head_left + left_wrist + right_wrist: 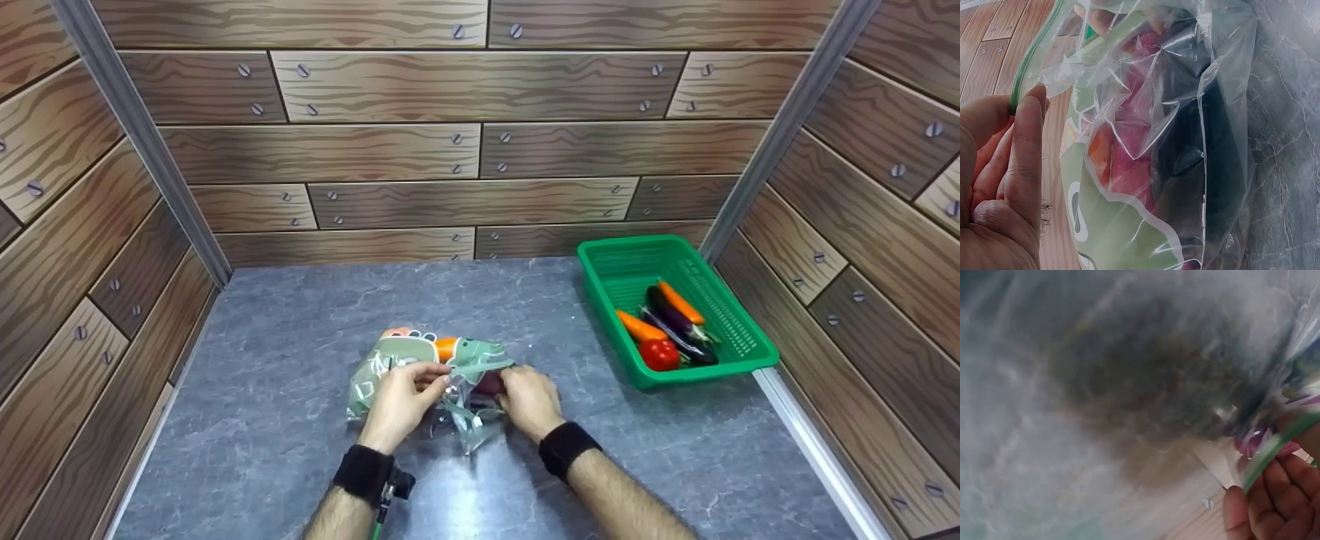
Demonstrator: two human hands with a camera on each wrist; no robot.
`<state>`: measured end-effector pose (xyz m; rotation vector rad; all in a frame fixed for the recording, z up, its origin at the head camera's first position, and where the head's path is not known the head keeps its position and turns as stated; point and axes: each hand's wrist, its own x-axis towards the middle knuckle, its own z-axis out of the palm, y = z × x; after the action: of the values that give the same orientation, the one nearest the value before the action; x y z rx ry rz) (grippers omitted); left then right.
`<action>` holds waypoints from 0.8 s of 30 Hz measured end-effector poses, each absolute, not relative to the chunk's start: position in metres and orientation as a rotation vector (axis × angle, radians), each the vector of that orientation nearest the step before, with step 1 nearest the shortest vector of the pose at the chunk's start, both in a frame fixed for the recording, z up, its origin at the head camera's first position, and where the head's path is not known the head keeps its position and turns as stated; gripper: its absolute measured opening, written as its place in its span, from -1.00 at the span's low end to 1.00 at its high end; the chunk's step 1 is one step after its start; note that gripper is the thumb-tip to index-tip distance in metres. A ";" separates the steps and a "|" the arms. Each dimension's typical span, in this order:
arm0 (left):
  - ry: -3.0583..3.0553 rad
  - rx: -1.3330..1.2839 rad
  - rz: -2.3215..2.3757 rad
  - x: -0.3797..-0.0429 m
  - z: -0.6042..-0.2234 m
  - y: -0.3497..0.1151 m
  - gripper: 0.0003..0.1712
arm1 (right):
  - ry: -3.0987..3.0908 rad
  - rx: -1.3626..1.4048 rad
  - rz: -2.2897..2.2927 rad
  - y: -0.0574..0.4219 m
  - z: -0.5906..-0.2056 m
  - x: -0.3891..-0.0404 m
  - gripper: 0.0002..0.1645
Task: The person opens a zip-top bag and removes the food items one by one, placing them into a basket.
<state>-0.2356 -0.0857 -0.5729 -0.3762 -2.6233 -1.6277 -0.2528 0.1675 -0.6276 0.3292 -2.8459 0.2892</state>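
With my left hand I pinch the green zip strip of a clear, printed plastic bag, thumb and fingertips together on it. My right hand pinches the strip too, so it runs across the gap between my 2 hands. The bag sits on the grey counter, just ahead of my hands and spreading to the left of my left hand; its loose clear plastic hangs between them, toward me. Through the plastic, beside my left hand, I see a dark, long thing and a pinkish-red thing next to it; I cannot tell exactly what they are.

Well to the right of my right hand and farther forward stands a green basket. In it lie 2 carrots, 2 eggplants and 1 red tomato, the tomato in the near corner closest to my hand. Each of my wrists wears 1 black band.
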 end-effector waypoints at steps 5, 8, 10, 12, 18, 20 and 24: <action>-2.637 -0.356 -1.634 -0.235 -0.571 -0.088 -0.79 | -2.903 0.399 0.354 0.172 -0.626 -0.253 -0.73; -2.629 -0.347 -1.647 -0.235 -0.570 -0.090 -0.78 | -2.937 0.492 0.384 0.175 -0.624 -0.255 -0.77; -2.620 -0.347 -1.658 -0.234 -0.569 -0.091 -0.77 | -2.949 0.569 0.388 0.177 -0.623 -0.257 -0.79; -2.605 -0.373 -1.663 -0.233 -0.567 -0.091 -0.76 | -2.956 0.638 0.392 0.179 -0.623 -0.257 -0.78; -2.601 -0.400 -1.678 -0.231 -0.564 -0.093 -0.75 | -2.920 0.817 0.406 0.184 -0.624 -0.257 -0.67; -2.615 -0.399 -1.668 -0.230 -0.565 -0.094 -0.75 | -2.899 0.868 0.415 0.185 -0.624 -0.257 -0.67; -2.649 -0.401 -1.637 -0.229 -0.565 -0.095 -0.76 | -2.875 0.944 0.434 0.186 -0.624 -0.256 -0.64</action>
<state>-0.2291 -0.0945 -0.5652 -0.4010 -2.6493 -1.6366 -0.2564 0.1858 -0.6242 0.9440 -2.8755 0.4335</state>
